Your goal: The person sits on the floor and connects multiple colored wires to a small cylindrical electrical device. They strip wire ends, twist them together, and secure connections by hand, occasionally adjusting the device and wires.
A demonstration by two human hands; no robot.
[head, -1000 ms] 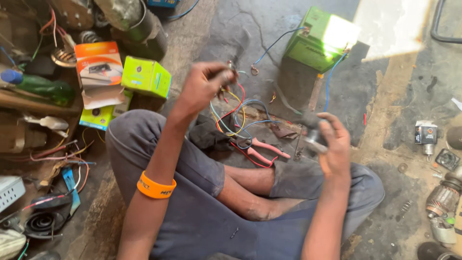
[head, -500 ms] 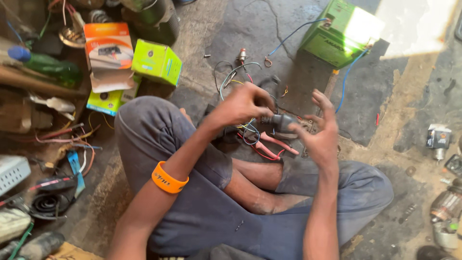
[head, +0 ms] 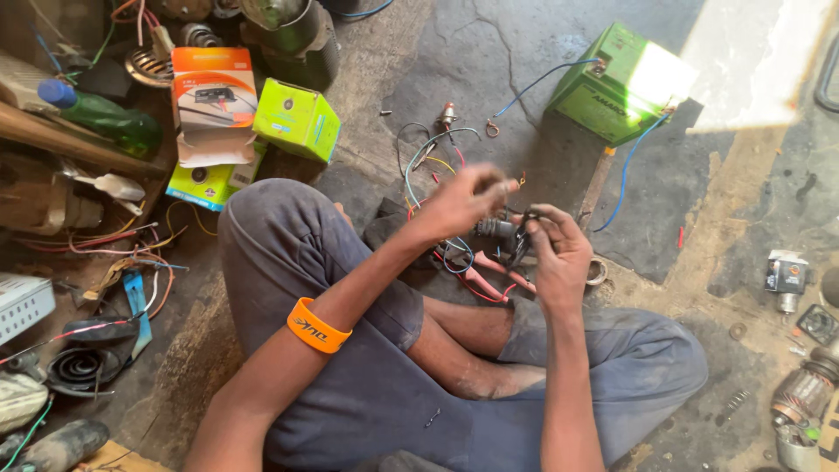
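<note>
I sit cross-legged on a concrete floor. My left hand [head: 461,203] is raised in front of me, fingers pinched on thin coloured wires [head: 428,162] that trail to the floor. My right hand [head: 556,247] grips a small dark cylindrical part [head: 495,231] with wires attached, held close to the left hand. An orange wristband [head: 317,326] circles my left forearm. Pliers with red handles [head: 489,280] lie on the floor just under both hands.
A green battery [head: 620,83] with blue leads stands at the back right. Green and orange boxes [head: 297,118] and a green bottle [head: 100,114] lie at the left among wires. Metal motor parts [head: 804,393] sit at the right edge.
My left hand came down from its raised place toward the right hand, and both hands now meet over the dark part. The view shifted slightly.
</note>
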